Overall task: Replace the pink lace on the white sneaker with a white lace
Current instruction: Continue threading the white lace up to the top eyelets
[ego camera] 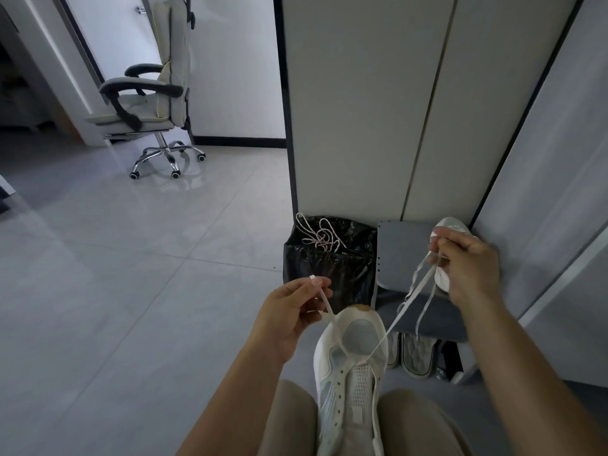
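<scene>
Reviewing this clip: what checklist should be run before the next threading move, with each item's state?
1. Pink lace off the sneaker: ok, it lies on the black bin bag.
2. Left hand grip on the white lace tip: ok, pinched.
3. Right hand grip on the other end: ok, gathered in fingers.
4. Sneaker steadied between the knees: ok.
5. Ends equal in length: cannot tell.

Office chair (154, 93) far left; black-bagged bin (329, 271) beside grey stool (441, 319); shoes (416, 355) beneath.
</scene>
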Available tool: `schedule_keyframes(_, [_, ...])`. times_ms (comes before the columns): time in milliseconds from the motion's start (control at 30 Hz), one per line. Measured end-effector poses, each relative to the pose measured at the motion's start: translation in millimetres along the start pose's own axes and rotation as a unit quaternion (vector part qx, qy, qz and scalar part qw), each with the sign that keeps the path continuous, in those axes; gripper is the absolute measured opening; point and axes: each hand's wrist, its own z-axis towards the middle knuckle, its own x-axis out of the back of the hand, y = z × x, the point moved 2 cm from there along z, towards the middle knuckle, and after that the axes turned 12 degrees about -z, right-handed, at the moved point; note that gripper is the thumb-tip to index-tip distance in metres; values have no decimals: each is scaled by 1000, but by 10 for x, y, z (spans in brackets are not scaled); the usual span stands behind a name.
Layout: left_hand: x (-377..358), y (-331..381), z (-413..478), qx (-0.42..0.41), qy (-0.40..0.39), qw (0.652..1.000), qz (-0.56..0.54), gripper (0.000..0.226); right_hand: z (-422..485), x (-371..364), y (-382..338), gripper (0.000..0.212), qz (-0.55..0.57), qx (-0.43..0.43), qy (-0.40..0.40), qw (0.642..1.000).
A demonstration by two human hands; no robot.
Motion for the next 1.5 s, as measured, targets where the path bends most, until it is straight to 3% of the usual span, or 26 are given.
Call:
schedule_keyframes(100, [-26,-13,2,1,2,1000,8,16,117,54,-66,23,-9,-10,2,1000])
schedule_keyframes(233, [-121,71,120,-31,21,998,55,18,-72,-108,-90,19,-68,-16,-123,990])
schedule_keyframes(400, [-279,181,326,-43,45,987,147,21,-285,-299,-128,18,-24,-33,-190,981])
schedule_keyframes(600, [-367,180,555,-77,81,971,213,28,-314,-506,-142,25,24,-76,-209,975])
schedule_keyframes(900, [-404,420,406,-219,72,963,139,25,-318,-350,-128,25,52,-68,-197,977])
schedule_keyframes(1033, [-282,429,393,-201,92,971,90,25,-332,-290,-156,22,55,-59,-177,981])
schedule_keyframes(1333, [-416,307,366,-95,11,969,227,17,-592,-401,-329,17,27,-23,-221,975])
schedule_keyframes(1500, [-360,356,286,-101,34,985,134,18,-702,-436,-444,15,74,6,-205,976])
